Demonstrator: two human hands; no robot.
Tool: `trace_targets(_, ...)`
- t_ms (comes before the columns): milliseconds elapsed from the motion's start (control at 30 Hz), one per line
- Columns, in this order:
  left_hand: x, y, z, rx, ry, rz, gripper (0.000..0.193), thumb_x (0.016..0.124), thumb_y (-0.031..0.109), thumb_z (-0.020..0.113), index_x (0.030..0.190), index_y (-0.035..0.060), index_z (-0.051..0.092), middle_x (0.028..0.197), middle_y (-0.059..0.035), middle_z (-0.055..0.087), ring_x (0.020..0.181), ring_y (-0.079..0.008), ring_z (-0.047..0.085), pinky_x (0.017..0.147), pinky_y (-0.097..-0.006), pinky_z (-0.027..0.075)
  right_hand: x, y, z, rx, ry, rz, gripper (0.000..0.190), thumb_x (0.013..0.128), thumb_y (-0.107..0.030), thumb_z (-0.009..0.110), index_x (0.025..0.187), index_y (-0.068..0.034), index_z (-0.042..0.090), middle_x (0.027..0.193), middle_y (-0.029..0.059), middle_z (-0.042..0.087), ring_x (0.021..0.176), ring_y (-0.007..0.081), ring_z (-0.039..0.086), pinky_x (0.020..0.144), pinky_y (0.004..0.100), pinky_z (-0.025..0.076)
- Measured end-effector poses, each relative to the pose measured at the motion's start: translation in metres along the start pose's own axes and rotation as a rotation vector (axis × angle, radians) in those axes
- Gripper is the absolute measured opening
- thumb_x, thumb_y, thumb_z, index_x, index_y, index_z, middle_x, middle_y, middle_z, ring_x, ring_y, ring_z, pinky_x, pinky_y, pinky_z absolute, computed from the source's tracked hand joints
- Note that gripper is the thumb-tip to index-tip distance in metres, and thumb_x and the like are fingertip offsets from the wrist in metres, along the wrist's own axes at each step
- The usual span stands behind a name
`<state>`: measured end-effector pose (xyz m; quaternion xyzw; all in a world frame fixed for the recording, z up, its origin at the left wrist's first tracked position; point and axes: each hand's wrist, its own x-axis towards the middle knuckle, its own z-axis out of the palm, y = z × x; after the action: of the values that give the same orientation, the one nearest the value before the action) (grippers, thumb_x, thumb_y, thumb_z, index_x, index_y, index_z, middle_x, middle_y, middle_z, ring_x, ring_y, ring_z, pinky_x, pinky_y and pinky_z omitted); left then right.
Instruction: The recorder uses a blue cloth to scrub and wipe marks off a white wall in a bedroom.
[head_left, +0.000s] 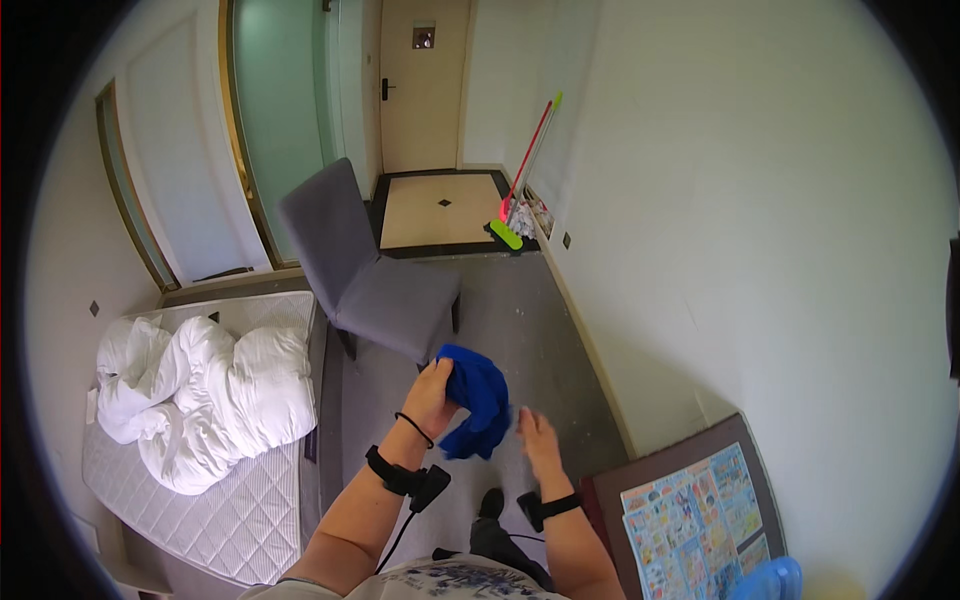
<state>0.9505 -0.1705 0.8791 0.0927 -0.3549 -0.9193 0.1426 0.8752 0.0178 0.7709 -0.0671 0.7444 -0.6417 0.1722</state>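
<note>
A crumpled blue cloth (484, 397) hangs from my left hand (433, 390), which pinches its upper left part between thumb and fingers. My right hand (538, 439) is just right of the cloth, fingers partly spread, with nothing seen in it. Black straps with small devices are on both wrists, and a dark cord runs from the left one. Just beyond the cloth stands a grey upholstered chair (397, 304), its seat edge close behind it.
On the left, a bunched white duvet (217, 397) lies on a quilted mattress (240, 525). At lower right is a brown table (600, 487) with printed sheets (690, 517) and a blue plastic object (769, 581). A green broom (506, 235) leans near the door (424, 112).
</note>
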Motion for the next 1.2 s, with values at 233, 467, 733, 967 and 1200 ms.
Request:
trace_targets(233, 0.1, -0.068, -0.007, -0.13, 0.041, -0.368, 0.033, 0.094, 0.031, 0.049, 0.112, 0.0041, 0.055, 0.108, -0.0102, 0.061, 0.097, -0.0224, 0.059, 0.086, -0.04, 0.048, 0.077, -0.019, 0.013, 1.113, -0.706, 0.186, 0.062, 0.091, -0.05, 0.046, 0.134, -0.006, 0.039, 0.127, 0.0092, 0.052, 0.114, 0.0239, 0.051, 0.1, 0.0385, 0.038)
trace_targets(467, 0.197, -0.14, 0.013, 0.438, 0.331, -0.024, 0.03, 0.091, 0.028, 0.055, 0.088, -0.0007, 0.062, 0.076, -0.0071, 0.064, 0.066, -0.0175, 0.061, 0.06, -0.029, 0.047, 0.131, -0.099, 0.003, 1.191, -0.238, 0.423, 0.043, 0.095, -0.037, 0.044, 0.125, -0.007, 0.049, 0.122, 0.0056, 0.055, 0.116, 0.02, 0.05, 0.1, 0.0354, 0.038)
trace_targets(733, 0.239, -0.133, 0.068, 1.088, 0.042, 0.43, 0.021, 0.09, 0.017, 0.053, 0.106, 0.0052, 0.058, 0.088, -0.0151, 0.064, 0.079, -0.0268, 0.063, 0.071, -0.0318, 0.049, 0.176, -0.098, -0.036, 0.973, -0.131, 0.162, 0.042, 0.096, -0.035, 0.044, 0.124, -0.004, 0.047, 0.118, 0.0069, 0.055, 0.11, 0.0194, 0.052, 0.093, 0.0337, 0.042)
trace_targets(967, 0.286, -0.126, 0.029, 1.155, 0.022, 0.441, 0.023, 0.09, 0.017, 0.051, 0.106, 0.0042, 0.06, 0.096, -0.0128, 0.064, 0.085, -0.0252, 0.061, 0.078, -0.0311, 0.046, 0.236, -0.085, -0.047, 0.016, 0.223, -0.172, 0.03, 0.092, -0.023, 0.052, 0.095, 0.006, 0.06, 0.089, 0.012, 0.064, 0.081, 0.0172, 0.059, 0.073, 0.0297, 0.047)
trace_targets(1200, 0.349, -0.047, -0.012, -0.037, 0.047, -0.336, 0.034, 0.092, 0.029, 0.049, 0.118, 0.0065, 0.056, 0.112, -0.0043, 0.06, 0.098, -0.0178, 0.059, 0.09, -0.0331, 0.044, 0.303, -0.179, 0.023, 0.098, 0.018, -0.215, 0.024, 0.084, -0.017, 0.063, 0.084, 0.007, 0.06, 0.073, 0.0082, 0.062, 0.067, 0.0109, 0.054, 0.061, 0.0283, 0.044)
